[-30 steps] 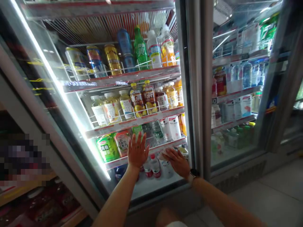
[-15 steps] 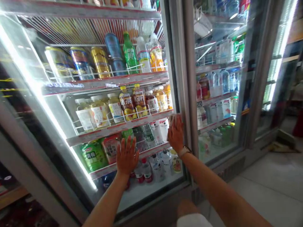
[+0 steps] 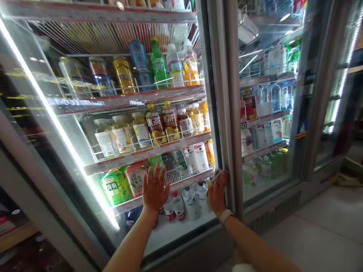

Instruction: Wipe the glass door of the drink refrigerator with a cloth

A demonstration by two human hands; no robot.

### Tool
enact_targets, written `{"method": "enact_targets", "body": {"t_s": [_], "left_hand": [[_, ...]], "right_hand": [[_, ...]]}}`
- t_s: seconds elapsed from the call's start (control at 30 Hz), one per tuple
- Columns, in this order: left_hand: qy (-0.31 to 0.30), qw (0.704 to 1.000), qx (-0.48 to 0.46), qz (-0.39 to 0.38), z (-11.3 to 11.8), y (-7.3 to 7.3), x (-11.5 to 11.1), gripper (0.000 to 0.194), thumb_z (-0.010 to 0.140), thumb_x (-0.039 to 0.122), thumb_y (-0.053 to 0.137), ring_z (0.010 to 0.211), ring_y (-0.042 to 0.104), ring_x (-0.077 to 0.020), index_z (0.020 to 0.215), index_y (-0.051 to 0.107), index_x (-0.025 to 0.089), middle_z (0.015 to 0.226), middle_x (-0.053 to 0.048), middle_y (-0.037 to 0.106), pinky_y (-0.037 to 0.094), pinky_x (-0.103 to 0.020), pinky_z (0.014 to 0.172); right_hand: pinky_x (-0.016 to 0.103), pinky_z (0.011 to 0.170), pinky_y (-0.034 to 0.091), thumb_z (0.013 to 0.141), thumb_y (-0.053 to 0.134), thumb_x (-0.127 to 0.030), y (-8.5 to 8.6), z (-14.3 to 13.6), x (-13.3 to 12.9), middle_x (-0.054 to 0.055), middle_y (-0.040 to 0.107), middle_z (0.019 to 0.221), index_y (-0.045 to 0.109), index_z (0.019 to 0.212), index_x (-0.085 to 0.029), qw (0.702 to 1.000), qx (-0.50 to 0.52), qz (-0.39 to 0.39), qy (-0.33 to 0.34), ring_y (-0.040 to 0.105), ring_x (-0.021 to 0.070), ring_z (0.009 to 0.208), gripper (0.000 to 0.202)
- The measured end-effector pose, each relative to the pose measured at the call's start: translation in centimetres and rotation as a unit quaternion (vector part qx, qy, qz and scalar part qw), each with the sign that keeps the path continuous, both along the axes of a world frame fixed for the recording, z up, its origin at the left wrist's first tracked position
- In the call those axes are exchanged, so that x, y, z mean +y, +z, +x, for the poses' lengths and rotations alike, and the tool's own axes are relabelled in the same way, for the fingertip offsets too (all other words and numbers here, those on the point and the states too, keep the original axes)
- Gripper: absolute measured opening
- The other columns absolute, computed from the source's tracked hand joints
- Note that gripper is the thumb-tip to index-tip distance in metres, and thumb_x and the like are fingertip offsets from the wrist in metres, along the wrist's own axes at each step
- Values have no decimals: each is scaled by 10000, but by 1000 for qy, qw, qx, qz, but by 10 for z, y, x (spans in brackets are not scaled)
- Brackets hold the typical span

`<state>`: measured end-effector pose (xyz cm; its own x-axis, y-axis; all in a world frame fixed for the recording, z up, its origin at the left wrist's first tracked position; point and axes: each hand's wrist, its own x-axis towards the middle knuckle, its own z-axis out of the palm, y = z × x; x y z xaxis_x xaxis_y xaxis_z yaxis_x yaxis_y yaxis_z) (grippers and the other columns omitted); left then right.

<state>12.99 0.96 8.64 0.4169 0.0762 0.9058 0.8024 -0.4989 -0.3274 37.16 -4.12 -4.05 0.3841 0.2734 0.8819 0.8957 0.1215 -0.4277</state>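
At the right edge of the glass door (image 3: pixel 177 236), the right hand (image 3: pixel 217 194) is pressing a crumpled cloth (image 3: pixel 217 175) beside the metal frame (image 3: pixel 222 94), fingers curling over it. Open glass is extending leftward to the left hand (image 3: pixel 154 190), whose fingers are spreading wide, holding nothing. Tiled floor (image 3: pixel 326 219) is stretching rightward. Behind the glass, bottles (image 3: pixel 170 121) and cans (image 3: pixel 124 77) are lining the shelves (image 3: pixel 136 155); the frame is bounding the pane.

I see a bright light strip (image 3: pixel 59 124) along the shelves' (image 3: pixel 136 156) left edge. Past their right edge stands another fridge (image 3: pixel 321 87), above pale floor tiles (image 3: pixel 320 230).
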Motion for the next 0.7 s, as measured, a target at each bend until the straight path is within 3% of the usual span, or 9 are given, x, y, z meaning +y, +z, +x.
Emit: {"method": "enact_targets", "body": {"t_s": [0.2, 0.27, 0.33, 0.4, 0.47, 0.7], "left_hand": [[-5, 1000, 0, 8, 0, 2, -2, 745, 921, 327, 561, 1510, 100, -255, 1554, 177, 247, 1604, -47, 224, 117, -476, 1246], [-3, 1000, 3, 14, 0, 3, -3, 743, 920, 319, 565, 1512, 90, -246, 1553, 187, 233, 1606, -48, 209, 99, -455, 1249], [-1, 1000, 5, 17, 0, 3, -4, 743, 920, 314, 568, 1512, 84, -243, 1553, 191, 220, 1607, -51, 196, 84, -442, 1251], [-2, 1000, 5, 16, 0, 3, -4, 741, 922, 320, 565, 1512, 86, -243, 1553, 189, 221, 1608, -45, 193, 82, -439, 1251], [-9, 1000, 1, 12, 0, 2, -3, 734, 926, 326, 555, 1512, 90, -241, 1553, 183, 238, 1607, -35, 206, 93, -442, 1251], [-4, 1000, -4, 12, 2, 0, -3, 730, 929, 347, 539, 1510, 102, -240, 1555, 177, 242, 1594, -39, 252, 116, -448, 1247]], "right_hand": [[639, 1198, 168, 1007, 300, -282, 137, 17, 24, 130, 27, 1654, 13, 1579, -191, 996, -21, 89, -22, 27, 306, 1520, 647], [625, 1202, 169, 1009, 302, -304, 165, 24, 28, 118, 46, 1655, 51, 1580, -204, 994, -23, 105, -28, 36, 296, 1521, 632], [603, 1207, 181, 1009, 308, -315, 173, 28, 29, 107, 67, 1654, 70, 1580, -221, 993, -24, 110, -21, 61, 281, 1521, 625], [578, 1211, 201, 1011, 306, -313, 161, 31, 26, 100, 84, 1653, 74, 1580, -233, 995, -18, 102, -8, 85, 268, 1520, 620], [562, 1212, 217, 1011, 296, -306, 135, 30, 21, 101, 74, 1654, 62, 1580, -230, 997, -3, 78, -3, 91, 266, 1519, 621], [668, 1164, 245, 998, 296, -276, -2, 8, -3, 141, -44, 1651, -56, 1571, -178, 1000, 9, -2, -11, 47, 364, 1510, 680]]}}
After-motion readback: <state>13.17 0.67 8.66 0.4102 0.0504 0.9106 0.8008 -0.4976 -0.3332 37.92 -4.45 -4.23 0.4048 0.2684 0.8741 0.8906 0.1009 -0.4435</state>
